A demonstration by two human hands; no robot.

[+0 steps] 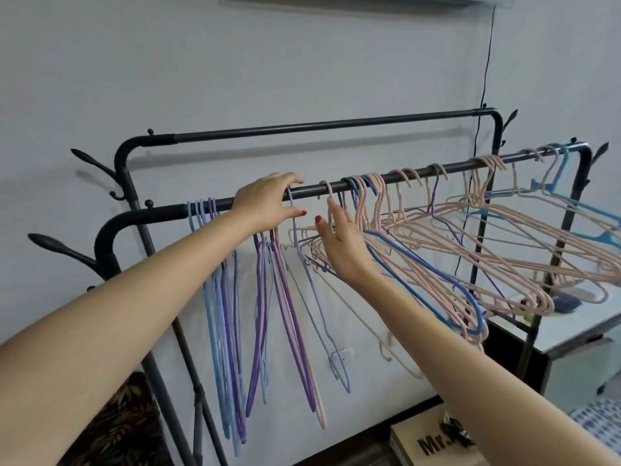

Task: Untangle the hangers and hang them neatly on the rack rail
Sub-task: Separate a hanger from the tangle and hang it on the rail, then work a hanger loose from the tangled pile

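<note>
The left hand [265, 205] rests on top of the near rack rail [420, 174], fingers curled over the bar and thumb extended below it, beside the hook of a pale blue hanger [322, 317]. Whether the fingers pinch that hook cannot be told. The right hand [339, 240] is raised just right of it, fingers spread and loosely apart, the index fingertip touching the neck of a pink hanger hook [327, 191] on the rail; nothing is clamped in it. Both hands have red-painted nails, and the right one wears a ring.

The hangers are thin wire forms with a matte coating.
- Left group [228, 331]: blue and purple hangers, hanging straight down close together at the left end of the rail; exact count cannot be told.
- Centre group [292, 331]: purple and pink hangers below the left hand, also vertical.
- Right group [470, 250]: many pink hangers with a few blue and purple ones, overlapping and interlocked, swung out to the right at an angle.

The rack is dark round metal tube with bent corners. It has two rails: the near one carries all hangers; the far rail [319, 124] is bare. Leaf-shaped side pegs [60, 247] project from the left post. A cardboard box [433, 442] sits on the floor below.
</note>
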